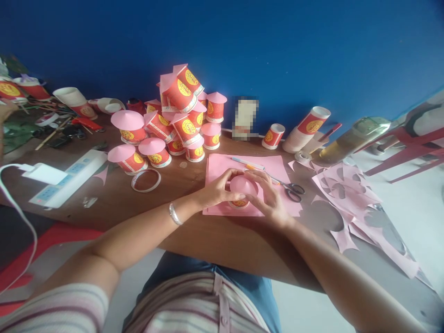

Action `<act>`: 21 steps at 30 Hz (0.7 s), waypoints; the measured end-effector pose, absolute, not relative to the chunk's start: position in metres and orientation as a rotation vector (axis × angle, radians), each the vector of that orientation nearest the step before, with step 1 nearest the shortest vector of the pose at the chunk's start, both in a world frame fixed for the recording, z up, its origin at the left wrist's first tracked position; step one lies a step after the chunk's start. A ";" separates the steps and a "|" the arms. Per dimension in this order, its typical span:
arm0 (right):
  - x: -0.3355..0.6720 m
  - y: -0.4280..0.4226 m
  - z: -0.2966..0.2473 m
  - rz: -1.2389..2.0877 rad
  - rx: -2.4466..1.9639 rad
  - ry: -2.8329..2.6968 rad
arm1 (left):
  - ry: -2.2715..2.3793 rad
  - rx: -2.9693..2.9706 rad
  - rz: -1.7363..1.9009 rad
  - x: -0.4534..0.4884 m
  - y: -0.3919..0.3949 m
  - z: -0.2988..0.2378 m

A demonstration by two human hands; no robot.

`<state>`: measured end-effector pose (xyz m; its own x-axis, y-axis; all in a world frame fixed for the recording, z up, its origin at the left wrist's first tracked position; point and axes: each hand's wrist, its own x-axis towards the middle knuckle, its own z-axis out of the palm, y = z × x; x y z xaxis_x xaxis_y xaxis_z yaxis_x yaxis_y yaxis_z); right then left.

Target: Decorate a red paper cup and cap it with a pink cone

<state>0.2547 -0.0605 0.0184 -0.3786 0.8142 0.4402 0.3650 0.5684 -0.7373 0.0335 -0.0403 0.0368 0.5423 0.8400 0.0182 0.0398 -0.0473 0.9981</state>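
Both my hands wrap around one small red paper cup (240,202) topped by a pink paper cone (243,184). My left hand (217,189) curls against its left side, fingers closed on the cone's rim. My right hand (268,196) presses on the right side. The cup stands on a pink paper sheet (222,169) on the brown table (194,231). A silver bracelet (175,214) is on my left wrist.
A pile of several finished pink-topped red cups (180,120) stands behind. Scissors (293,189) and a pen (247,163) lie on the sheet. A tape ring (145,180) and power strip (67,182) lie left. Stacked cups (305,129) and pink offcuts (350,194) sit right.
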 end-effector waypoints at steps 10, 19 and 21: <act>0.252 -0.061 0.015 0.605 -0.912 -1.940 | 0.649 1.820 0.741 0.023 -0.026 0.022; 0.245 -0.065 0.017 0.696 -0.939 -1.913 | 0.790 1.833 0.714 0.032 -0.034 0.021; 0.246 -0.065 0.018 0.723 -0.970 -1.899 | 0.810 1.841 0.710 0.032 -0.034 0.023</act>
